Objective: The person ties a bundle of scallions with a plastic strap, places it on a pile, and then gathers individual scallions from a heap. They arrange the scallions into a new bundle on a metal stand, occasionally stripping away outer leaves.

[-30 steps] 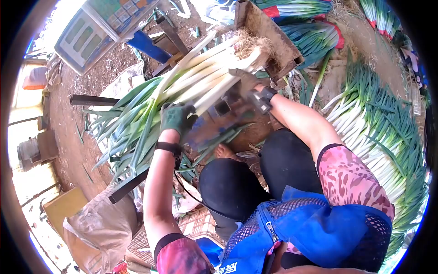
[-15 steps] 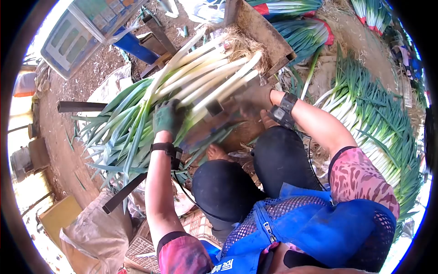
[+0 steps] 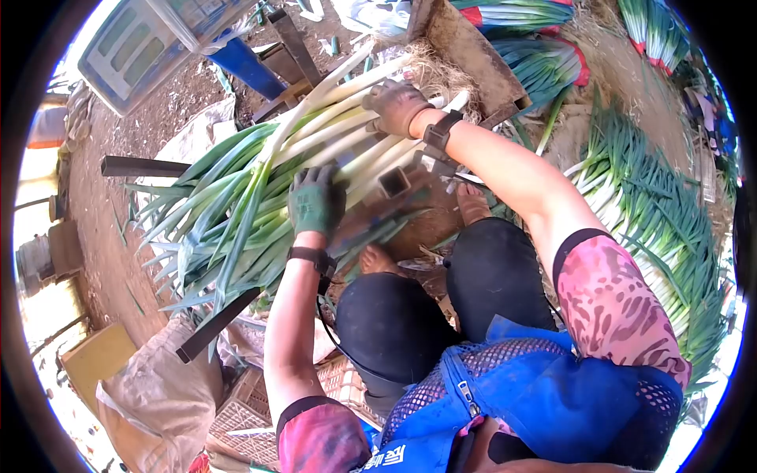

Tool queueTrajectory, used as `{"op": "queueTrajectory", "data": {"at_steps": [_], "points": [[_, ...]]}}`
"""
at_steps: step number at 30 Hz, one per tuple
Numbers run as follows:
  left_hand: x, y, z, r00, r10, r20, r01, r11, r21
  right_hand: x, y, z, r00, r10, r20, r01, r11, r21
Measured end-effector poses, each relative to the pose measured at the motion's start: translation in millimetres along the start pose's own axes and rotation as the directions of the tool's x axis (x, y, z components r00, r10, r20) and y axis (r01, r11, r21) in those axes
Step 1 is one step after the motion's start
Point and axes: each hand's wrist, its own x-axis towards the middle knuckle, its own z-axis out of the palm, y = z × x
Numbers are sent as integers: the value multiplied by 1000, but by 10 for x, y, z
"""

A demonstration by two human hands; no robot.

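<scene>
A thick pile of long green onions (image 3: 229, 185) lies across a low stand in front of me, leaves to the left and white stems toward the upper right. My left hand (image 3: 317, 203), in a green glove, presses on the stems near the middle of the pile with its fingers curled over them. Farther up, my right hand (image 3: 397, 109), in a soiled glove, has its fingers bent around white stems near the roots (image 3: 445, 72). The fingertips of both hands are partly hidden.
A dirty board (image 3: 469, 51) stands at the root end. Dark metal bars (image 3: 217, 325) stick out below the pile. More green onions (image 3: 643, 229) lie on the right, with tied bundles (image 3: 536, 63) behind. A plastic crate (image 3: 138, 47) is at upper left, a sack (image 3: 169, 398) at lower left.
My right hand has moved up and left from beside the lower stems onto the white stems near the roots. My left hand has shifted slightly right and down along the pile.
</scene>
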Motion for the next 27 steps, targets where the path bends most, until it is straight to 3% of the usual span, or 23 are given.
{"op": "queueTrajectory", "data": {"at_steps": [2, 5, 7, 10, 11, 13, 14, 15, 17, 20, 21, 22, 24, 26, 27], "points": [[-50, -60, -39, 999, -10, -33, 11, 1000, 15, 19, 1, -109, 999, -6, 48, 6, 1000, -12], [-17, -162, 13, 996, -31, -78, 36, 998, 59, -29, 9, -3, 998, -58, -28, 58, 998, -5], [50, -157, 60, 993, -73, -90, 80, 993, 82, -21, -40, 25, 1000, -11, -4, 11, 999, 38], [78, -130, 17, 998, -53, -19, 55, 994, 92, 38, 6, -41, 998, -27, 55, 24, 998, 52], [65, -110, -3, 999, -45, 3, 44, 995, 87, 88, 45, -77, 980, -24, 199, 39, 997, -71], [69, -85, -140, 1000, -18, -21, 20, 995, 96, 174, 136, -176, 965, -11, 263, 49, 989, -140], [59, -100, -195, 1000, -8, -27, 11, 995, 99, 191, 266, -224, 979, 10, 204, 31, 980, -198], [76, -179, -221, 999, -45, 15, 45, 999, 3, 156, 446, -239, 989, 27, 147, 11, 967, -254], [98, -236, -152, 913, -340, 225, 402, 843, -358, 10, 755, -384, 959, 234, 159, -191, 950, -249], [150, -182, -155, 998, -61, 17, 62, 991, -122, -97, 829, -390, 933, 329, 144, -269, 906, -326], [190, -151, -139, 998, 50, -33, -51, 998, -26, -103, 807, -419, 944, 308, 122, -268, 926, -264], [262, -127, -110, 1000, 21, -20, -22, 999, -35, -107, 768, -429, 953, 285, 103, -260, 944, -201], [353, -255, -7, 994, 105, -16, -105, 994, -43, -184, 563, -633, 974, 209, 84, -204, 977, -58], [291, -355, 220, 989, 113, -96, -109, 993, 46, -104, 514, -561, 986, 135, -99, -141, 989, -54], [263, -298, 175, 995, 84, -53, -85, 996, -7, -42, 485, -512, 976, 99, -192, -111, 992, -54]]}}
